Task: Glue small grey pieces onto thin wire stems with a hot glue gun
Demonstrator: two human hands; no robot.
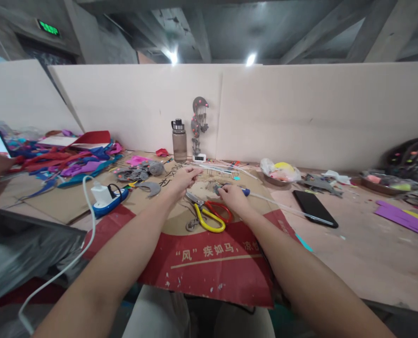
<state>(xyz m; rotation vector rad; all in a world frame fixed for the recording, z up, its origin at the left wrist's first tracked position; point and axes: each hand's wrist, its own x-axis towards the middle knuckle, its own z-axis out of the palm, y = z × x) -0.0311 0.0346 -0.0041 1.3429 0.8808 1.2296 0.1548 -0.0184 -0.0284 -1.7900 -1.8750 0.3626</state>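
Note:
My left hand (185, 182) is over the cardboard sheet (173, 225), thumb and fingers pinched together. Whatever they hold, if anything, is too small to make out. My right hand (234, 196) is closed around a blue-ended glue gun (246, 192), mostly hidden by the hand. From its back a long clear glue stick (282, 205) runs to the right, across a black phone (307, 203). Between my forearms lie scissors with red and yellow handles (199, 217), and beside them a small grey piece (192, 225). A grey crescent (153, 188) lies left of my left hand.
A water bottle (179, 143) and a small white clock (199, 158) stand by the partition, near a hanging grey ornament (201, 105). Left are a blue power strip (106, 206) with a white cable and heaped coloured cloth (85, 155). A bagged bowl (279, 171) is right. Another person's hand is far left.

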